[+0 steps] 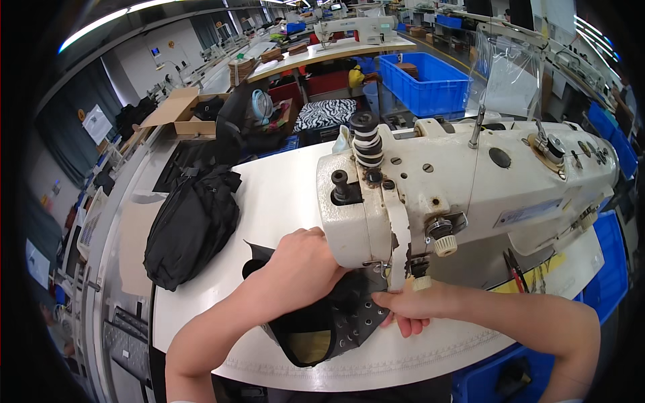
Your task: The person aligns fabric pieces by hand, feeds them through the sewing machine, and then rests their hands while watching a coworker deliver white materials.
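A white sewing machine [363,215] stands over the pale worktable. Beneath its head lies a black, bag-like piece with metal eyelets [349,319]; its opening faces me and shows a yellowish inside. Curled over the piece's far left part, my left hand [302,262] grips it, its fingertips partly hidden by the machine head. My right hand [413,305] pinches the right edge, thumb on top and fingers below. The needle area is mostly hidden behind the machine head and a white strip. Right of my right hand lie red-handled scissors or snips [516,272].
A black bag [195,225] lies at the table's left. Behind the machine stand a blue crate [426,87], a zebra-patterned seat [326,115] and another sewing machine [356,30]. An open cardboard box [191,124] sits at the back left. Blue bins stand beside and below the table's right side.
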Demonstrator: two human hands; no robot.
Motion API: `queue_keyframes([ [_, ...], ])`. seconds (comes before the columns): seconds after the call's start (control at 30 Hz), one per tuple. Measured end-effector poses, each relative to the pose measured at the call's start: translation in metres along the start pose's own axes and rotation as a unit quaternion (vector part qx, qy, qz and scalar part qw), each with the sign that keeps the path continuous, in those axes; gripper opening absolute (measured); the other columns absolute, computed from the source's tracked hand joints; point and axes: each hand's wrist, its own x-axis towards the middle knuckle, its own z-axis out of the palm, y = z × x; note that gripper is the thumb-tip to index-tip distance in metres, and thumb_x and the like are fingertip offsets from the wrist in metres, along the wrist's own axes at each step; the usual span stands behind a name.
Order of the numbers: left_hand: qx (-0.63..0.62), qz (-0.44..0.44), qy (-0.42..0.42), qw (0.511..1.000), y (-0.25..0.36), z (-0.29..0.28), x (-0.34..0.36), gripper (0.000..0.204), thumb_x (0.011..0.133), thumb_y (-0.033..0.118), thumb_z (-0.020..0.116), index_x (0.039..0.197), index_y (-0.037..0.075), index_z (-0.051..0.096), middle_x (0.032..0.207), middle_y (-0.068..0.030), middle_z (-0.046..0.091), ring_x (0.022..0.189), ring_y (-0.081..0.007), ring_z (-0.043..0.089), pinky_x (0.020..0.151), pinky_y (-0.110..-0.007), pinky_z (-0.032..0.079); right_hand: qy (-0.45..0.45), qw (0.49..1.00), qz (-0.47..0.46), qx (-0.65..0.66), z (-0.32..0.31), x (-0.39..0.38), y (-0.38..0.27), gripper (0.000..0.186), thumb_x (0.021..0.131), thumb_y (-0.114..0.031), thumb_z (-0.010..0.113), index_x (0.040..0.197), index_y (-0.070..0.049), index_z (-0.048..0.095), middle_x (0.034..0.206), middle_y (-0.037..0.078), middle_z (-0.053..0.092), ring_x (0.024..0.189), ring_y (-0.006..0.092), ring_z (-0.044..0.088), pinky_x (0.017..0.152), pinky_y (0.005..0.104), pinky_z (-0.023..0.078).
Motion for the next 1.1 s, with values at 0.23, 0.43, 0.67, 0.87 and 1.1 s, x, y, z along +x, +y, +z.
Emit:
queue_keyframes([
  [0.23, 0.094, 0.252, 0.056, 0.962, 0.038, 0.011, -0.036, 0.03, 0.08, 0.013, 0.062, 0.108, 0.003, 0.065, 0.076, -0.0033, 0.062, 0.081, -0.0204, 0.065, 0.088, -0.032, 0.052, 0.019, 0.998, -0.036, -0.056, 0.003, -0.006, -0.002, 0.057, 0.1, -0.051, 0.037, 0.083, -0.004, 0.066, 0.059, 0.003, 0.062, 0.045, 0.0094, 0.053, 0.044, 0.026, 0.043],
  [0.43, 0.198, 0.059, 0.11, 0.972, 0.025, 0.07, -0.046, 0.041, 0.074, 0.013, 0.061, 0.114, 0.007, 0.064, 0.078, -0.0013, 0.056, 0.072, -0.0173, 0.059, 0.077, -0.031, 0.05, 0.051, 0.997, -0.032, -0.046, 0.005, -0.002, -0.003, 0.058, 0.099, -0.052, 0.04, 0.087, -0.001, 0.065, 0.06, 0.005, 0.063, 0.041, 0.0104, 0.05, 0.041, 0.0259, 0.042],
  [0.67, 0.023, 0.084, 0.183, 0.979, 0.013, 0.081, -0.034, 0.033, 0.081, 0.018, 0.066, 0.113, 0.008, 0.065, 0.109, -0.0013, 0.061, 0.096, -0.0181, 0.054, 0.079, -0.031, 0.044, 0.054, 0.997, -0.019, -0.044, 0.009, -0.007, -0.007, 0.054, 0.099, -0.049, 0.04, 0.086, -0.003, 0.065, 0.059, 0.005, 0.063, 0.041, 0.0112, 0.05, 0.043, 0.0275, 0.044],
  [0.87, 0.04, 0.055, 0.136, 0.988, 0.016, 0.078, -0.03, 0.029, 0.085, 0.018, 0.067, 0.113, 0.012, 0.068, 0.103, -0.0023, 0.067, 0.093, -0.0202, 0.062, 0.075, -0.034, 0.048, 0.038, 0.999, -0.003, 0.009, 0.008, -0.001, 0.003, 0.049, 0.097, -0.046, 0.043, 0.086, -0.003, 0.066, 0.056, 0.006, 0.062, 0.042, 0.0114, 0.053, 0.044, 0.0272, 0.045],
  [1.1, 0.003, 0.082, 0.158, 0.984, 0.011, 0.079, -0.032, 0.023, 0.087, 0.016, 0.067, 0.11, 0.012, 0.07, 0.083, -0.0029, 0.065, 0.068, -0.0219, 0.063, 0.056, -0.035, 0.048, 0.004, 0.998, -0.035, 0.057, 0.007, -0.008, 0.004, 0.051, 0.096, -0.048, 0.043, 0.09, -0.001, 0.064, 0.061, 0.007, 0.065, 0.045, 0.014, 0.058, 0.043, 0.0276, 0.046],
])
